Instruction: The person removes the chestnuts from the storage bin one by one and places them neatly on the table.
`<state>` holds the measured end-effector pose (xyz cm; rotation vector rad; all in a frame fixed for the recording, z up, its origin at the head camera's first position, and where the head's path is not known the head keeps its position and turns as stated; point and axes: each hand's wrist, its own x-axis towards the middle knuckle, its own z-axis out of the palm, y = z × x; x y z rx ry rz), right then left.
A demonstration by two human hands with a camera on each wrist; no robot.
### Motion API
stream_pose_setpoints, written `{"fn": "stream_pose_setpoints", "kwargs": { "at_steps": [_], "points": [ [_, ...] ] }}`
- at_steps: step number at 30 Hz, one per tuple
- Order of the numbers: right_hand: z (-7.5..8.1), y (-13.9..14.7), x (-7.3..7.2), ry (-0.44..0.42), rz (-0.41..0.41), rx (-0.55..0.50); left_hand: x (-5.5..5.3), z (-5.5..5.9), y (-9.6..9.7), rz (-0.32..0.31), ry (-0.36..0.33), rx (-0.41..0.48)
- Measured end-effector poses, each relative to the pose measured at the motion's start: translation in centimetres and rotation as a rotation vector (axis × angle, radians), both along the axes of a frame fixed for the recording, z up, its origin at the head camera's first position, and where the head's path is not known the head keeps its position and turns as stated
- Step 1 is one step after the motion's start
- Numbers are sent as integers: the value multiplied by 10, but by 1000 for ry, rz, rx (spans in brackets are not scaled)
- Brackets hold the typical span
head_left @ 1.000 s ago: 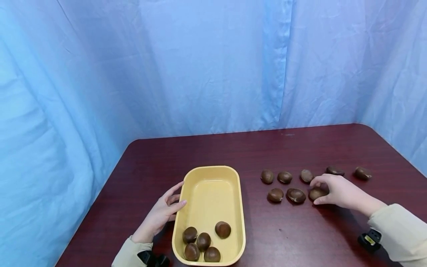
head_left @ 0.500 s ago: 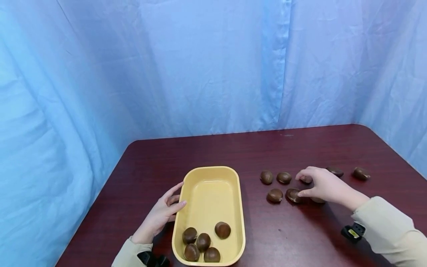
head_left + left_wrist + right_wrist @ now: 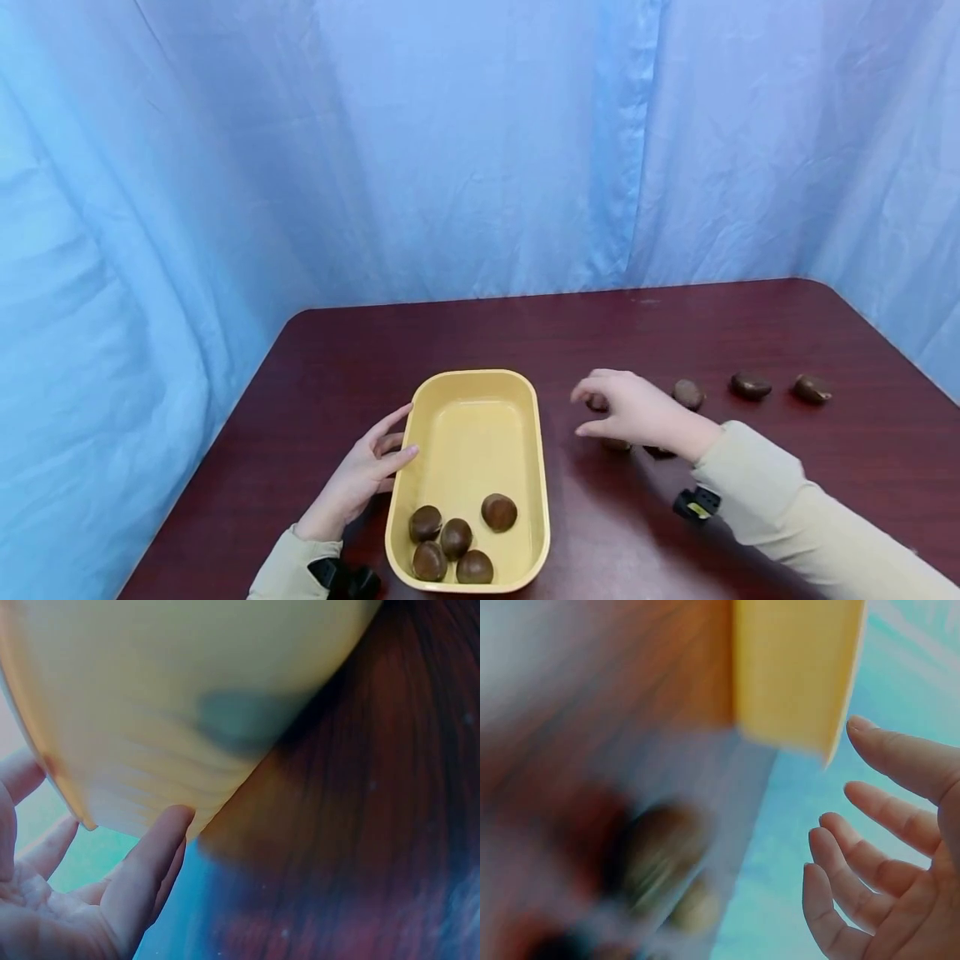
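Observation:
A yellow tray (image 3: 468,467) stands in the middle of the head view, with several brown chestnuts (image 3: 456,538) gathered at its near end. My left hand (image 3: 367,471) holds its left side, thumb over the rim and fingers along the outer wall. In the left wrist view, fingertips (image 3: 178,817) meet that wall. My right hand (image 3: 633,410) hovers right of the tray, fingers loosely bent and holding nothing. One chestnut (image 3: 597,402) shows between its thumb and fingers; another chestnut (image 3: 617,445) peeks out just below it. The hand and sleeve hide others.
Three chestnuts lie farther right: a paler chestnut (image 3: 688,394), a dark chestnut (image 3: 750,385) and an outermost chestnut (image 3: 812,389). The dark red table (image 3: 405,342) meets blue curtains (image 3: 480,167) at its back and sides. Each wrist carries a black camera (image 3: 697,503).
My right hand has swept left across the chestnuts, from the right end of the near row to its left end near the tray. The left hand and tray stay put.

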<state>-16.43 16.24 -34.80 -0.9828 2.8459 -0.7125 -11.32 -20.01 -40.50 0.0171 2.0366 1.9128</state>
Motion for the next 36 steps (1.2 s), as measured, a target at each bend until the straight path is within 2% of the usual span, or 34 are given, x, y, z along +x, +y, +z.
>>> {"fn": "stream_pose_setpoints", "kwargs": {
  "at_steps": [8,11,18,22,29,36],
  "points": [
    [28,-73,-1,8,145,-57,2,-1,1,-13,-3,7],
    [35,-97,-4,-14,181,-63,2,0,2,-7,-2,7],
    [38,-141,-8,-153,232,-118,1,1,5,-4,-3,6],
    [33,-153,-5,-183,244,-119,1,1,6,-2,1,1],
    [17,-158,-2,-276,257,17,2,1,5,-7,2,-1],
    [12,-155,1,-354,289,258,1,0,6,-10,3,6]
  ]
}}
